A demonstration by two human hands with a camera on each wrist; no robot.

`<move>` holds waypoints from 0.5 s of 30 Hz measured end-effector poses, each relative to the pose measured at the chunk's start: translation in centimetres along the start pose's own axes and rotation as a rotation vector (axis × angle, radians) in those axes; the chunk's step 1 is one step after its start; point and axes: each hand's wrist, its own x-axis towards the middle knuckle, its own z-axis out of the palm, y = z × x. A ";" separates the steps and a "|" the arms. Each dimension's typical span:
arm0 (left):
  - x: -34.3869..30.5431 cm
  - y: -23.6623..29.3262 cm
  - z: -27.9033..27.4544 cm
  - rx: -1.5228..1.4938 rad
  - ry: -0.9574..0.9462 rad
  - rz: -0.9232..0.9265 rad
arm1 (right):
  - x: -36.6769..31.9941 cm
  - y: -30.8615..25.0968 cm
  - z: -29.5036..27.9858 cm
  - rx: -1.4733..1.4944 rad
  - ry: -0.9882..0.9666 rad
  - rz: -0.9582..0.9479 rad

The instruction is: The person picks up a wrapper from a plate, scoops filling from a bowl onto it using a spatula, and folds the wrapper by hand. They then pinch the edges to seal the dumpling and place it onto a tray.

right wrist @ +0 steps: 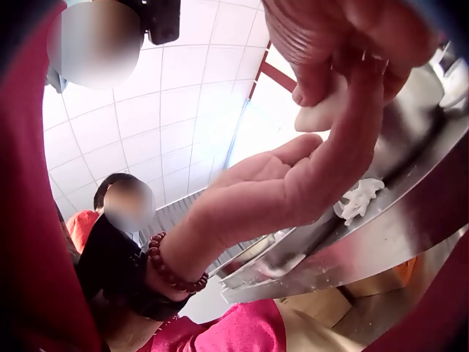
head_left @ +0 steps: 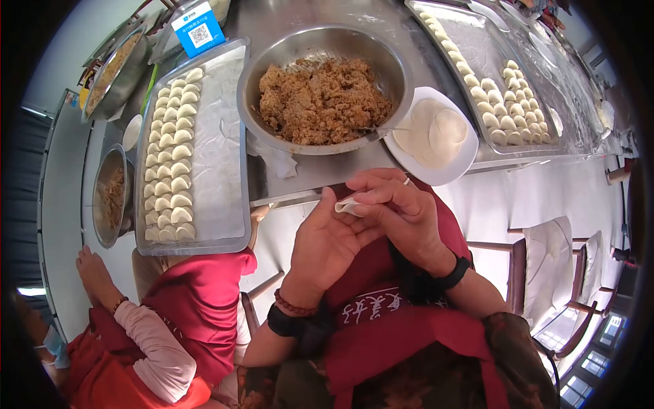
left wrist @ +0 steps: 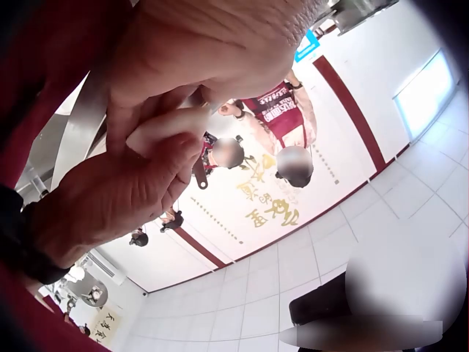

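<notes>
Grasping a small, white, folded dough piece (head_left: 349, 207) together, the right hand (head_left: 410, 217) and left hand (head_left: 327, 244) met just in front of the grey metal counter (head_left: 306, 168). The right thumb and fingers pinched it; the left thumb and fingers cradled it, palm turned up. Beyond them stood a round steel bowl (head_left: 390, 68) of brown filling (head_left: 320, 102) and a white plate (head_left: 446, 176) of pale round wrappers (head_left: 430, 136). Crescent-shaped white dumplings (head_left: 181, 151) lay in rows on a rectangular grey tray (head_left: 221, 170).

Bent right fingers (head_left: 381, 195) meet the upturned left hand (head_left: 330, 244).
</notes>
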 end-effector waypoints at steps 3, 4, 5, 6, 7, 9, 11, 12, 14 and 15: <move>0.3 -0.4 -0.5 -0.038 -0.025 0.032 | 0.1 -0.3 0.1 -0.106 -0.020 -0.020; 0.2 -0.3 -0.6 -0.030 -0.026 0.035 | 0.2 -0.6 0.1 -0.136 -0.029 -0.011; 0.1 -0.4 -0.6 -0.022 -0.027 0.038 | 0.3 -0.7 0.0 -0.147 -0.037 -0.009; 0.0 -0.4 -0.6 -0.015 -0.028 0.040 | 0.3 -0.8 0.0 -0.159 -0.044 -0.005; -0.1 -0.3 -0.3 0.008 -0.002 0.051 | 0.4 -0.8 0.0 -0.171 -0.051 -0.003; -0.4 -0.2 0.3 0.054 0.050 0.075 | 0.4 -0.4 -0.3 -0.188 -0.106 -0.084; -0.5 0.0 0.2 0.116 0.047 0.083 | 0.4 -0.4 -0.3 -0.202 -0.149 -0.123; -0.6 0.1 0.2 0.148 0.045 0.087 | 0.4 -0.6 -0.2 -0.208 -0.163 -0.124; -0.6 0.3 -0.4 0.169 0.002 0.099 | 0.5 -0.9 -0.1 -0.209 -0.164 -0.105; -0.6 0.4 -0.6 0.179 -0.020 0.104 | 0.5 -1.1 0.0 -0.203 -0.153 -0.086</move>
